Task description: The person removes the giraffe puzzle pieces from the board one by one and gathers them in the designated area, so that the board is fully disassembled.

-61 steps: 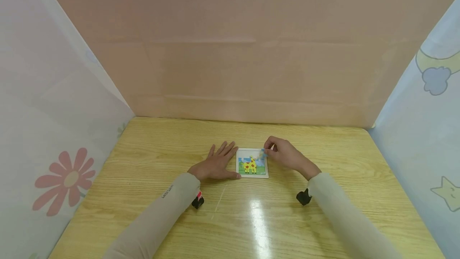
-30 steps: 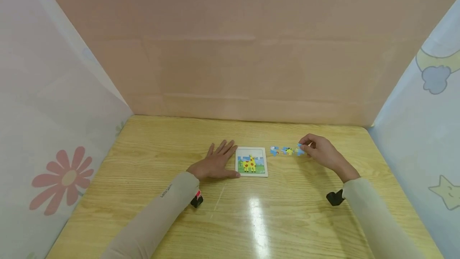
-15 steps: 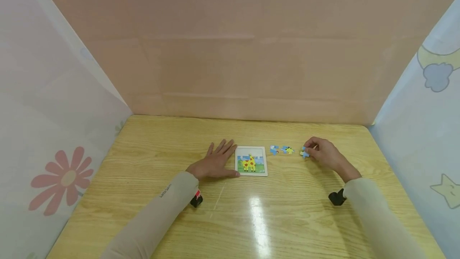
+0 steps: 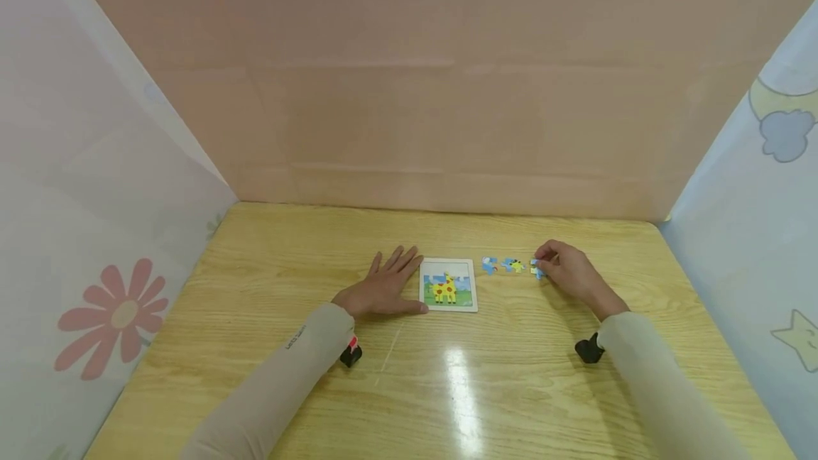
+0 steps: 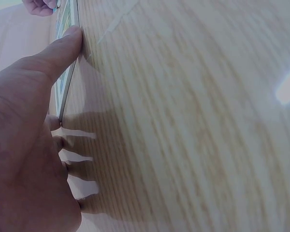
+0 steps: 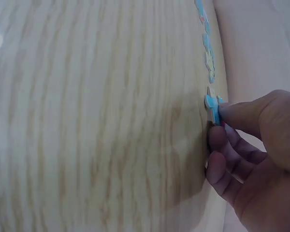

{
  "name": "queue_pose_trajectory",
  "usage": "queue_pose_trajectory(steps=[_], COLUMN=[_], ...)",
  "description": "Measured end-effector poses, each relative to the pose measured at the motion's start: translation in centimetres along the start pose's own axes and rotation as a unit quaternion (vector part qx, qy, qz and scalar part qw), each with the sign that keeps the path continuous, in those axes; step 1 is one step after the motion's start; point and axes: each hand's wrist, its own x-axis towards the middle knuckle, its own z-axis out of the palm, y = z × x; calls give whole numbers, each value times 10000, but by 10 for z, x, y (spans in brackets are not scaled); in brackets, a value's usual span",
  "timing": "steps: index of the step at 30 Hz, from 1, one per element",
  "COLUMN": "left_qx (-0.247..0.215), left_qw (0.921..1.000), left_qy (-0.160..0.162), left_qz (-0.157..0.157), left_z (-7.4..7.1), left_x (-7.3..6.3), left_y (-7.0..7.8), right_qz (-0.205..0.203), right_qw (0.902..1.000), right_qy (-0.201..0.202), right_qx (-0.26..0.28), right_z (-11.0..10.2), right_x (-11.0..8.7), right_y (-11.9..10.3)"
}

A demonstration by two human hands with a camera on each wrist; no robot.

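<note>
A square jigsaw tray [image 4: 474,286] with a white rim lies on the table. Its lower part shows a yellow giraffe with red spots on grass, while the upper strip is pale and bare. My left hand [image 4: 381,292] is spread beside the tray, thumb at its lower left corner. In the left wrist view the thumb [image 5: 65,46] reaches the tray's edge. Farther right, my right hand [image 4: 569,272] pinches a blue jigsaw piece [image 6: 213,105] between thumb and fingers, low over the wood. Two loose pieces, one blue and white [image 4: 489,265], one blue and yellow [image 4: 514,265], lie between.
The wooden table [image 4: 415,389] meets a brown sheet [image 4: 447,126] at the back. Patterned panels stand at the left [image 4: 77,183] and right [image 4: 754,233]. A black device [image 4: 588,348] is worn at the right wrist.
My right hand has left the tray's upper right corner and moved right to the loose pieces. In the last half second its pinched piece turned and shifted slightly left. My left hand stays put.
</note>
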Motion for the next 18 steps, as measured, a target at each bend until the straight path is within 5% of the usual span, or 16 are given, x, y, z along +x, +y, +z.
queue_pose_trajectory(steps=[18], left_qx=[-53], left_qw=[10000], left_qy=[3], left_qz=[70], left_z=[-1], left_x=[1], left_y=[-1], right_qz=[-29], right_qw=[10000], right_qy=[-30], right_qx=[-45], right_z=[2], right_x=[2], right_y=[-11])
